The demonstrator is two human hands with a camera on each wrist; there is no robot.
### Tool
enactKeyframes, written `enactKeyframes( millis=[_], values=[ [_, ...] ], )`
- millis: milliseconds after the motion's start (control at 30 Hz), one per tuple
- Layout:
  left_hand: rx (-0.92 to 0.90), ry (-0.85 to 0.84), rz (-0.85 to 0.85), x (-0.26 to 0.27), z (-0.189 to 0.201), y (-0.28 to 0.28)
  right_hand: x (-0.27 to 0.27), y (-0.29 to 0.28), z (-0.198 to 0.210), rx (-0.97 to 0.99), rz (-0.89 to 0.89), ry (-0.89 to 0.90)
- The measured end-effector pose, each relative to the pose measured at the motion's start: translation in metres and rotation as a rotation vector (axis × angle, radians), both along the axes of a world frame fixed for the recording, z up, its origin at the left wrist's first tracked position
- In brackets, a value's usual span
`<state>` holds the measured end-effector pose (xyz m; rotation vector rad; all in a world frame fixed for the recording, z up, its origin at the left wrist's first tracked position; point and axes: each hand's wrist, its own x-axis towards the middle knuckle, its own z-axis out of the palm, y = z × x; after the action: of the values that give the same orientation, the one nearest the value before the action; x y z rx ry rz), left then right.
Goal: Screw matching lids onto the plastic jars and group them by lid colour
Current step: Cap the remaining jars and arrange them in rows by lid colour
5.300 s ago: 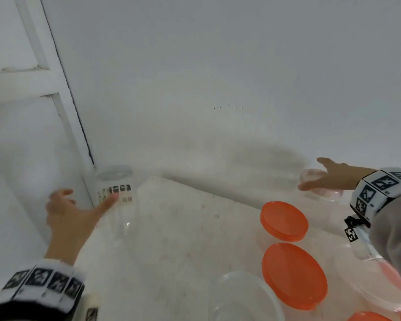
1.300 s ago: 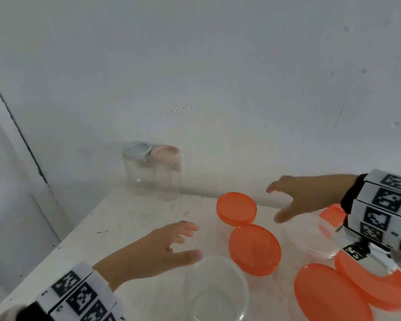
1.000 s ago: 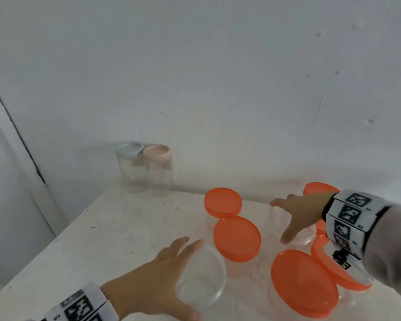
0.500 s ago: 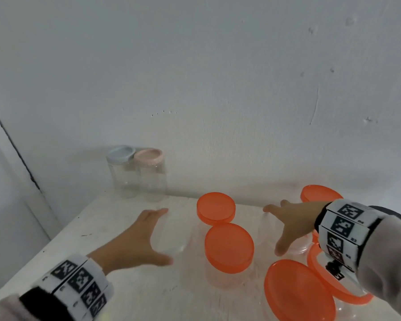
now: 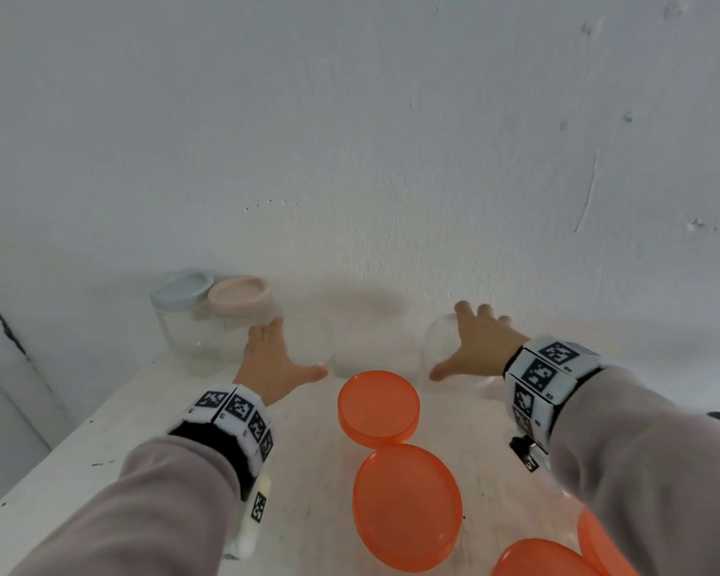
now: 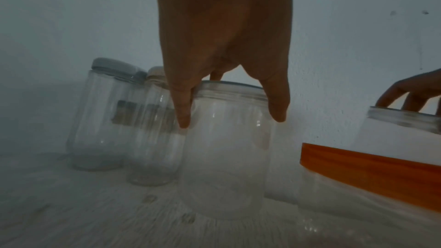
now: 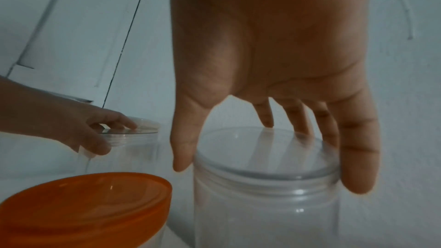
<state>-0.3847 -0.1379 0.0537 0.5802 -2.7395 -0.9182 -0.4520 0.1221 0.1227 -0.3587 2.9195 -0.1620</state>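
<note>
My left hand (image 5: 298, 349) grips a clear jar (image 5: 312, 340) by its rim from above, right beside the pink-lidded jar (image 5: 240, 299). In the left wrist view its fingers (image 6: 181, 108) and thumb straddle that jar (image 6: 224, 157), which stands on the table. My right hand (image 5: 447, 340) holds a second clear jar (image 5: 435, 347) near the back wall. The right wrist view shows this hand (image 7: 269, 157) clasping the threaded neck of its jar (image 7: 264, 205). Whether either jar carries a clear lid I cannot tell.
A grey-lidded jar (image 5: 181, 291) stands at the back left corner by the wall. Several orange-lidded jars (image 5: 378, 405) (image 5: 406, 505) fill the front right of the white table (image 5: 113, 442). The table's left edge runs close to my left arm.
Both hands have moved away from me toward the back wall with their clear jars. The left one went from beside the orange lids to next to the pink-lidded jar.
</note>
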Motion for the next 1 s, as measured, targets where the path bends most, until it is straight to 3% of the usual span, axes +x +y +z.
enactKeyframes(
  millis=[133,533,733,1000],
  values=[
    [0.000,-0.008,0.040,-0.020,-0.004,0.003,-0.012,-0.028,-0.002,-0.086,-0.007,-0.004],
    [-0.037,0.065,0.063,-0.033,-0.023,0.004,-0.022,-0.101,-0.014,-0.084,0.125,-0.011],
    [-0.163,0.094,0.079,-0.029,-0.028,0.003,-0.025,-0.109,-0.020,-0.075,0.124,-0.028],
    [-0.154,0.057,0.027,-0.029,-0.027,-0.001,-0.026,-0.108,-0.023,-0.054,0.140,-0.039]
  ],
)
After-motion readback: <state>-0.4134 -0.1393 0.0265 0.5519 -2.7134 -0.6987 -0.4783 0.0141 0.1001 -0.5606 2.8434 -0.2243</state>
